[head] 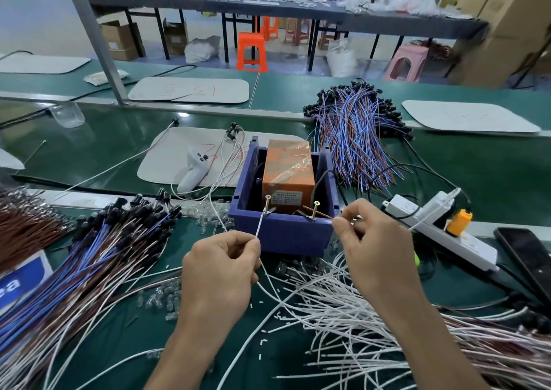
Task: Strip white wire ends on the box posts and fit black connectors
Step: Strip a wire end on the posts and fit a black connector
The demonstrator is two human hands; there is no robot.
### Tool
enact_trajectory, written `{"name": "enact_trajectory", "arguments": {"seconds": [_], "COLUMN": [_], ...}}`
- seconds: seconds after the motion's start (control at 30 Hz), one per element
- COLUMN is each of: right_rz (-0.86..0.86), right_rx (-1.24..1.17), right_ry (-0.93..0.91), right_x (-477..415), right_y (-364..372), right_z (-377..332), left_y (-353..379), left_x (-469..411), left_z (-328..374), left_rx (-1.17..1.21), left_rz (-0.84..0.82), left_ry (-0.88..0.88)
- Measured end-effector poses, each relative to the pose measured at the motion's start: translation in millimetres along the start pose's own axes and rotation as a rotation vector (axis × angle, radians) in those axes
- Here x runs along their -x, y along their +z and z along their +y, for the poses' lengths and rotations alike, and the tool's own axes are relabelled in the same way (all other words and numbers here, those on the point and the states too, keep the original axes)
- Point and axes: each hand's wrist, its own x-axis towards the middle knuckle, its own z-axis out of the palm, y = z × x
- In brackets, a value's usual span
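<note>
- The left hand [220,265], at 7 o'clock of the purple plastic box [286,234], pinches a thin white wire [260,225] between thumb and forefinger, with the other fingers curled. The wire's end rises to the left brass screw post [267,203] on the box's near wall.
- The right hand [372,246], at 4 o'clock of the box, pinches a thin brownish strand [323,214] that runs to the right brass screw post [316,209]. I cannot tell whether it holds anything else.
- A pull at a slant would likely slip the wire off the post with its sleeve uncut. Too hard a tug could snap the fine core.
- Neither hand appears to grip the box, so a sharp pull may drag or tip it.
- The slack trails into the heap of loose white wires [343,309] at 5 o'clock and may snag there.
- The small black connectors [143,210] sit on the blue-and-brown bundle at 9 o'clock, well apart, so reaching for them means letting go of the wire.
</note>
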Motion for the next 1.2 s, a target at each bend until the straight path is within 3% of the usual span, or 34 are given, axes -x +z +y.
{"name": "enact_trajectory", "arguments": {"seconds": [0.5, 0.6, 0.73, 0.83, 1.0, 1.2], "right_rz": [-0.066, -0.134, -0.248, -0.294, -0.457, -0.636], "right_rx": [-0.004, 0.030, 0.026, -0.055, 0.019, -0.088], "right_ry": [-0.003, -0.039, -0.050, -0.052, -0.081, -0.029], "right_x": [1, 6, 15, 24, 41, 52], "right_y": [-7, -15, -22, -17, 0, 4], "right_z": [-5, -9, -19, -33, -53, -55], "left_y": [-1, -6, -7, -4, -3, -11], "left_x": [-1, 1, 5, 11, 16, 13], "left_z": [-4, -7, -11, -13, -15, -14], "left_rx": [-0.083, 0.120, 0.504, 0.543, 0.638, 0.770], "left_rz": [0.061, 0.070, -0.087, -0.226, -0.333, -0.210], "left_ry": [0.089, -0.014, -0.217, -0.250, -0.257, -0.279]}}
